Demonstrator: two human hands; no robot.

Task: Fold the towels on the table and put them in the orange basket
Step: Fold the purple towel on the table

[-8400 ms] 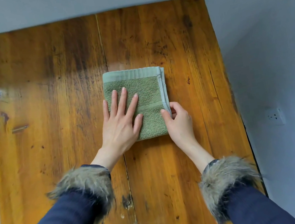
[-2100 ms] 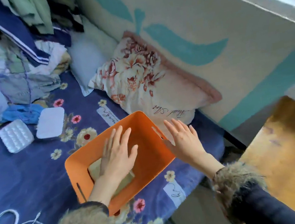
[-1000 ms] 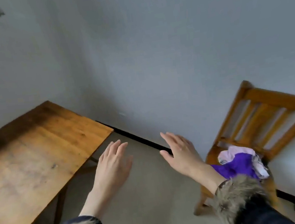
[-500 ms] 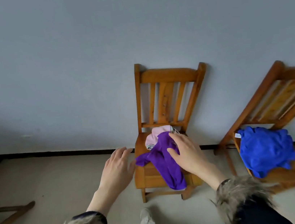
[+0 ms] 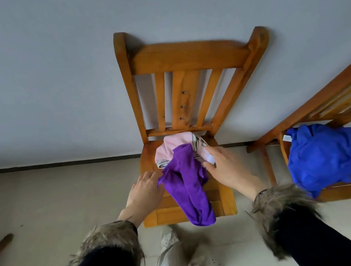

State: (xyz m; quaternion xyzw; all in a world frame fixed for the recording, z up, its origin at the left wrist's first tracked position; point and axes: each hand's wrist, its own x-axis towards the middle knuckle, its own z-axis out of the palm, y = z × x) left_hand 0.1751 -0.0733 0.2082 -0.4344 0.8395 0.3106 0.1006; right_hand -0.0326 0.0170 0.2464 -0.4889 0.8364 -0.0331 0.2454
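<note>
A purple towel [image 5: 187, 189] is found crumpled on the seat of a wooden chair [image 5: 183, 64], its lower end hanging over the front edge, with a pink towel [image 5: 172, 148] bunched behind and partly beneath it. The left hand [image 5: 145, 192] is extended with fingers loosely straight, fingertips at the purple towel's left edge; no grasp is evident. The right hand [image 5: 227, 168] is reaching in at the right side, fingers relaxed and nothing held; contact cannot be confirmed. A blue towel [image 5: 324, 157] is heaped on a second chair [image 5: 334, 97] to the right. The orange basket is not in view. Risk noted: the two towels overlap, so lifting one is likely to drag the other off the seat onto the floor.
</note>
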